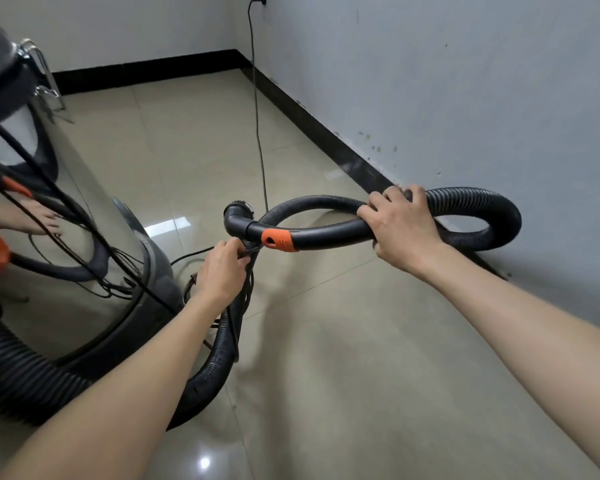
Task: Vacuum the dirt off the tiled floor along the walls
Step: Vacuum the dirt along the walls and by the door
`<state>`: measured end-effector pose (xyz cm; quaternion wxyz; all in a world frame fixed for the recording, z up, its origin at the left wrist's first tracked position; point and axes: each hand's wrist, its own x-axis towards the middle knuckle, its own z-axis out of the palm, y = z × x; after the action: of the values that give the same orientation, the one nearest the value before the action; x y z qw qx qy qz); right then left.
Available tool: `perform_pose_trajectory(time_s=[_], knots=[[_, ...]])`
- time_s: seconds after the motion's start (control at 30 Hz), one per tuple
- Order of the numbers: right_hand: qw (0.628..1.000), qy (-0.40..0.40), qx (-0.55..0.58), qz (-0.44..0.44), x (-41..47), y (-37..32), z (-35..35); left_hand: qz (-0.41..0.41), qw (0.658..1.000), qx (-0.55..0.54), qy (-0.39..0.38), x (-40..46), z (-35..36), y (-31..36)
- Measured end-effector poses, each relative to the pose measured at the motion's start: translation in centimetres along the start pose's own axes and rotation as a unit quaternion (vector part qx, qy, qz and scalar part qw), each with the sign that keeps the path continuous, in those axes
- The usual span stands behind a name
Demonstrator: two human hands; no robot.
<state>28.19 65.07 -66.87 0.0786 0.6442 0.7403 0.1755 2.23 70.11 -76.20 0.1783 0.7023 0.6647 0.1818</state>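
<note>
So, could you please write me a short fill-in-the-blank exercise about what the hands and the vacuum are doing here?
1. The right hand grips the black ribbed ____ together with the handle tube.
2. The band on the handle tube is ____.
3. The left hand pinches a thin dark ____.
4. The power cable runs up the ____ to a socket.

Missing words: hose; orange; cord; wall

Shiny steel vacuum canister (pixel 84 216), left of frame: top and left side cut off. Black ribbed hose (pixel 482 216): partly covered by right hand (pixel 400 226). Thin dark cord (pixel 257 98): plug clipped at top edge.
</note>
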Motion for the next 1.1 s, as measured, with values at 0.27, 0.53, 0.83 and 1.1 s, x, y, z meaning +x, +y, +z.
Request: perform_pose_trajectory(time_s=[0.27, 0.53, 0.83, 1.1], knots=[[0.982, -0.035, 0.186, 0.022, -0.8, 0.8, 0.2, 0.003, 0.988, -0.150, 0.041, -0.2, 0.2, 1.0], [0.930, -0.122, 0.344, 0.053, -4.2, -1.4, 4.2, -0.189, 0.909, -0.346, -0.138, 1.6, -0.2, 2.5], [0.790, -0.149, 0.588, 0.089, -3.0, -7.9, 5.3, -0.158, 0.892, -0.399, -0.139, 0.8, 0.8, 3.9], [0.837, -0.064, 0.524, 0.144, -1.7, -8.5, 5.8, -0.103, 0.949, -0.268, -0.131, 0.6, -0.3, 2.4]])
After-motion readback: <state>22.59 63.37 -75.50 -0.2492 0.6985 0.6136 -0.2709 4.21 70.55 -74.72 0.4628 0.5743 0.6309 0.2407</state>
